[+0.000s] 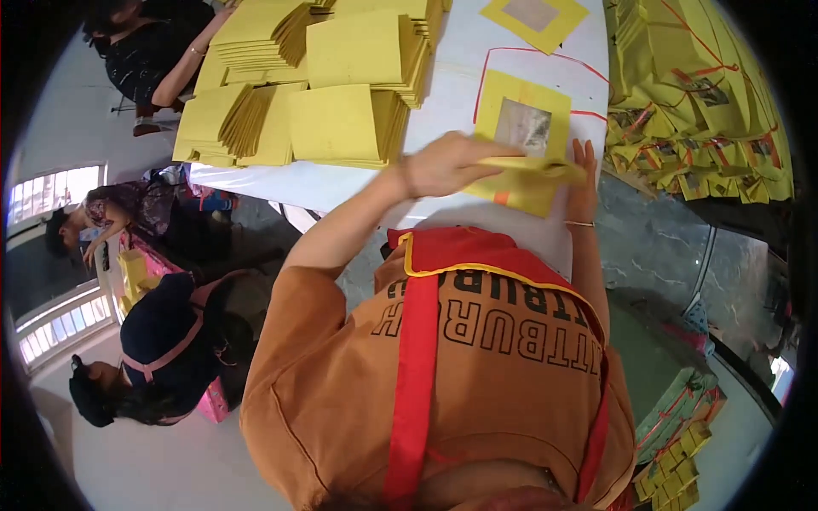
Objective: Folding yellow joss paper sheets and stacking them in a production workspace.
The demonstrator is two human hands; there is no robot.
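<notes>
A bundle of folded yellow paper (537, 173), smeared by motion, is tilted above the near part of the white table. My left hand (447, 164) grips its left end, thumb on the near side and fingers over the top. At the bundle's right end is my right hand (582, 183), fingers stretched out; the paper partly hides its palm. Beneath the bundle lies a flat yellow sheet (490, 106) bearing a grey patterned rectangle (522, 128). Red string (545, 51) runs around and under this sheet on the table.
Several stacks of folded yellow paper (341, 123) fill the left of the white table (460, 51). Another yellow sheet (567, 19) lies at the far end. Tied yellow bundles (690, 102) are piled at the right. Other people (166, 341) are at the left.
</notes>
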